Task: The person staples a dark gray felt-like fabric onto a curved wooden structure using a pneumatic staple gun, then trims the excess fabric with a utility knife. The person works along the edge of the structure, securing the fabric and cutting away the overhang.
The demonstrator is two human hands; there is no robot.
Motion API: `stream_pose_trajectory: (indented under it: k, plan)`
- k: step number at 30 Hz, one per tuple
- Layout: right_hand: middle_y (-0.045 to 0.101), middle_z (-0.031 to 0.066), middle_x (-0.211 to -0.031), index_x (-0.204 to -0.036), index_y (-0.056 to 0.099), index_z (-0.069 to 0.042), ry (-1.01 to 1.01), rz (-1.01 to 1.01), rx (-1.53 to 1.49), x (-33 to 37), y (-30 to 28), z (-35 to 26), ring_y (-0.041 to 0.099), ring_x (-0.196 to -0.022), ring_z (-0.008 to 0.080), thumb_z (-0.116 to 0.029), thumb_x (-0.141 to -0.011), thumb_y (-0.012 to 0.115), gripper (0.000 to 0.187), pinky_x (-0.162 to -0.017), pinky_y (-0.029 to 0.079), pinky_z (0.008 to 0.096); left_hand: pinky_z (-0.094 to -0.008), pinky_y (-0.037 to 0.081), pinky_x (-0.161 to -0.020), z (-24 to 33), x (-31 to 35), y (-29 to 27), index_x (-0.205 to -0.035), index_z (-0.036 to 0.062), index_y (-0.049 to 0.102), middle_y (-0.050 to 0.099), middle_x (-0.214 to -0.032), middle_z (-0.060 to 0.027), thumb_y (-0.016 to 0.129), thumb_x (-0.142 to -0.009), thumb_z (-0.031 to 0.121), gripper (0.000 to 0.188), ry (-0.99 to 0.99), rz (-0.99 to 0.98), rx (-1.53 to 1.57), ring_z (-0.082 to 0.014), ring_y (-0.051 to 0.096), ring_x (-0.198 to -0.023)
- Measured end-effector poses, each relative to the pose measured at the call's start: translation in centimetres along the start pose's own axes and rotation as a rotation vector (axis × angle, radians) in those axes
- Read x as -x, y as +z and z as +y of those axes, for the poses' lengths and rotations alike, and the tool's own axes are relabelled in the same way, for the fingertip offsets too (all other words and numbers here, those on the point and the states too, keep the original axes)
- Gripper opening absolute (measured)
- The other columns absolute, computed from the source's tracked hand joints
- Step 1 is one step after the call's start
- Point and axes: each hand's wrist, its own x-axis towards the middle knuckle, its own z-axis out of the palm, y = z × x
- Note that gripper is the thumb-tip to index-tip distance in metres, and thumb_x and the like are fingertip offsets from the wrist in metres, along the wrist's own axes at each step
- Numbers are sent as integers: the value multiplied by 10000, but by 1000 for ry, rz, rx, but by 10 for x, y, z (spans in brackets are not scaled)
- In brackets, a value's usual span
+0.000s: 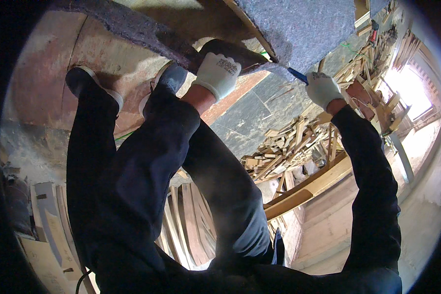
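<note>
A white work glove covers my left hand, which is closed on a dark strip of grey felt hanging along the lower edge of a frame. My right hand, also gloved in white, grips a slim blue utility knife. Its tip points left, at the lower corner of a felt-covered panel. Between my hands a narrow felt edge stretches toward the knife. The blade itself is too small to make out.
My two shoes stand on a worn reddish board at the left. Piles of wood offcuts lie on the right, near a long wooden beam. Long planks show behind my legs. A bright window is at far right.
</note>
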Motion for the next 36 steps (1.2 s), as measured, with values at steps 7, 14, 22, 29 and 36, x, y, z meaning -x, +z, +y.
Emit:
stream_pose_trajectory:
  k: [7, 14, 22, 29, 36]
  plan:
    - [682, 182, -865, -957, 618, -42, 78, -46, -2, 0, 17, 6, 686, -811, 369, -162, -889, 520, 169, -730, 553, 493, -434, 456, -715, 2, 1, -4, -935, 146, 659, 654, -893, -50, 582, -845, 198, 130, 11, 6, -8, -256, 637, -852]
    - [702, 193, -926, -945, 658, -55, 65, -36, -74, -26, 25, -7, 703, -860, 370, -156, -892, 523, 176, -761, 566, 478, -429, 454, -714, 1, 2, -4, -931, 147, 658, 650, -878, -48, 586, -835, 194, 129, 11, -7, -7, -247, 640, -858]
    - [702, 196, -893, -911, 673, -52, 119, -3, 11, -2, 36, -6, 709, -832, 353, -143, -883, 526, 175, -733, 568, 466, -449, 461, -723, -3, 10, -2, -941, 148, 666, 675, -914, -55, 582, -841, 196, 139, 9, -20, -2, -264, 653, -871]
    - [681, 197, -847, -908, 631, -55, 98, -5, 1, -18, 55, -7, 688, -779, 391, -146, -890, 506, 155, -661, 549, 511, -452, 474, -741, -5, 10, 0, -947, 156, 669, 676, -920, -59, 582, -848, 204, 140, 1, -60, 12, -265, 662, -888]
    - [691, 188, -843, -914, 633, -56, 265, -68, 13, 11, 66, -8, 694, -781, 385, -154, -891, 505, 163, -658, 550, 516, -447, 469, -725, -9, 16, 6, -907, 175, 714, 722, -923, -59, 604, -843, 202, 131, -1, 5, -1, -252, 694, -864]
